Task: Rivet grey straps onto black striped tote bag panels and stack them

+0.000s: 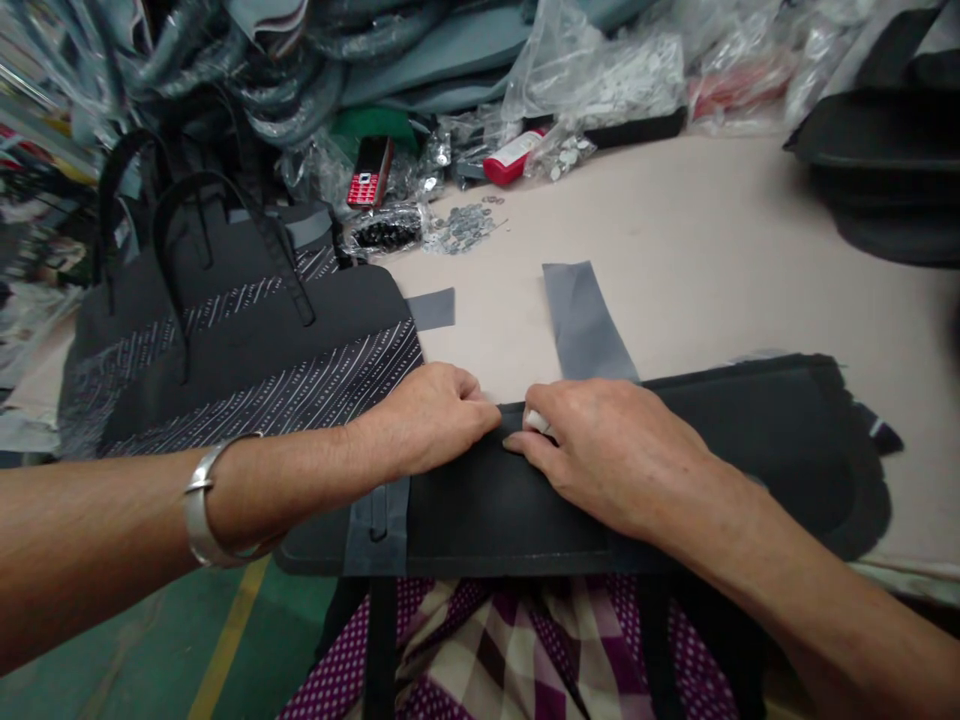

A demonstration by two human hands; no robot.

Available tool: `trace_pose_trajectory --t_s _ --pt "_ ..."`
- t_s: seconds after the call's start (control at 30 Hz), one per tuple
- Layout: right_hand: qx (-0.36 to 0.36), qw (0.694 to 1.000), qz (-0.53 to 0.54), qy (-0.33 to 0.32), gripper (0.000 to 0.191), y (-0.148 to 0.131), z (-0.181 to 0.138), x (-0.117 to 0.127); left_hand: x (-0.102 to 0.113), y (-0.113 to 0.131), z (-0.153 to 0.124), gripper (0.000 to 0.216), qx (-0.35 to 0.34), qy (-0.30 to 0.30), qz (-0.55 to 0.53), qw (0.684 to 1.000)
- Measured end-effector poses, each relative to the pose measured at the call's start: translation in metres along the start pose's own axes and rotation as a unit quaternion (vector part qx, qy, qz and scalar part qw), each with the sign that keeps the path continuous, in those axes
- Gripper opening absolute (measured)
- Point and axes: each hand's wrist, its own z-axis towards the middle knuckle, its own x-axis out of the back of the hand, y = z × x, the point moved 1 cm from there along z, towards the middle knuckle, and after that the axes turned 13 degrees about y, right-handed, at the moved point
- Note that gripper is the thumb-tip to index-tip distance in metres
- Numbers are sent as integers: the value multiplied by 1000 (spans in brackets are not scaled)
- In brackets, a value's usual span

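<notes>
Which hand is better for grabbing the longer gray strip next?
The right hand, probably: the near end of the longer gray strip is just beyond it. The left hand is farther away, at the edge of the black panel. Something white shows by the right hand's fingers, so it may be busy.

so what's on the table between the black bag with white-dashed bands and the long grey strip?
Head view: a short grey rectangular piece by the bag, then bare beige tabletop up to the strip.

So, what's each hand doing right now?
Left hand: closed at the edge of the black panel; grip unclear.
Right hand: closed, holding a small white object.
</notes>
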Motion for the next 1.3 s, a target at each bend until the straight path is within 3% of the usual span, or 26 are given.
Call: trace_pose_trajectory --t_s 0.13,0.3,0.63,0.8,1.0,1.3 --pt "-7 1000 1 -11 23 0 -2 2 0 -1 0 15 -16 -3 0 1000" --pt "-2 1000 11 -15 23 -1 -3 3 1 -15 1 15 -27 -45 -90 995" --pt "-6 999 22 -28 22 1 -3 1 3 -18 2 16 30 -71 -180 981" --pt "-3 999 21 -27 22 1 -3 0 3 -17 2 18 27 -94 -181 979" --pt "-5 1000 22 -19 21 1 -3 -1 -1 -19 6 17 12 -81 -152 985" --pt "2 1000 17 -16 22 2 -4 -1 3 -17 3 18 60 -98 -196 974"
